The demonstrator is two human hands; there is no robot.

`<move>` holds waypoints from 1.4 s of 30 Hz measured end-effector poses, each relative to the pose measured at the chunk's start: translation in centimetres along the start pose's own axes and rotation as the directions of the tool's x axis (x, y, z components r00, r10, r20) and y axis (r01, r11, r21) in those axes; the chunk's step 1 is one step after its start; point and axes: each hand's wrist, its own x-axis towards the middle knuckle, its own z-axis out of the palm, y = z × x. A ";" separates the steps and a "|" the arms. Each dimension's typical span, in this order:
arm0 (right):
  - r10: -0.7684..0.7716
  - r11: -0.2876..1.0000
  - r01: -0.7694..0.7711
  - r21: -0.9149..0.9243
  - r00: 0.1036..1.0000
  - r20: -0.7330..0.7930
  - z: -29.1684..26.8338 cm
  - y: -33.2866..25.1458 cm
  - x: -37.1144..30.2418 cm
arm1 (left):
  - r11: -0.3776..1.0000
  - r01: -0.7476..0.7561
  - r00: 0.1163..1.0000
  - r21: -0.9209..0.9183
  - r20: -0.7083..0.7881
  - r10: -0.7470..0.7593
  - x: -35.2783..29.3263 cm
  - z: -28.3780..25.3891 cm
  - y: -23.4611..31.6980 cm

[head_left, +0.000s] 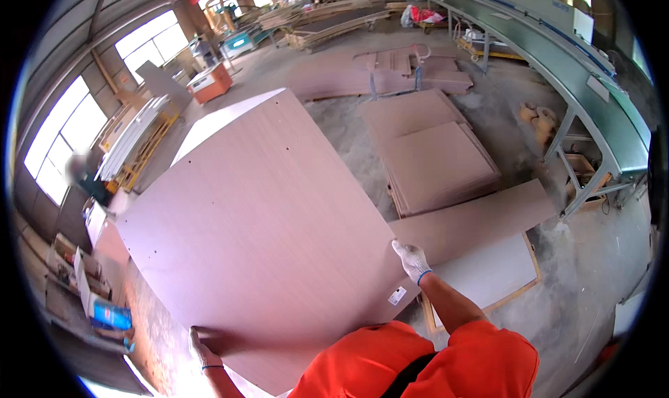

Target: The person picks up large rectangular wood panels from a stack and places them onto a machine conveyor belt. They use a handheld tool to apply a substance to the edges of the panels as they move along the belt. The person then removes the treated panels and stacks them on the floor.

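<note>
The red shirt (362, 360) obscures part of the near edge of the large panel (258, 224), the frame's lower edge cuts off the left forearm (221, 383), the print on the white label (396, 296) is illegibly small, and the distant person (92, 184) at left has a blurred head.

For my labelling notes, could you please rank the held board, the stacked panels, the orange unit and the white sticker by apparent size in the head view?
Held board
Stacked panels
Orange unit
White sticker
</note>
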 end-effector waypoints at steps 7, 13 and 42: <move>0.164 0.938 -0.098 0.332 0.970 -0.177 11.1 -5.2 13.3 | 0.982 -0.119 0.984 0.146 0.149 0.097 26.6 22.3 1.6; 0.310 0.937 -0.189 0.295 0.840 -0.446 15.1 -6.0 22.6 | 0.979 0.041 0.829 0.200 0.541 -0.145 48.5 46.3 1.7; 0.778 0.617 -0.243 0.748 0.046 -0.627 9.2 -5.2 80.6 | 0.352 -0.720 0.484 0.598 0.796 -0.363 61.4 161.4 -37.9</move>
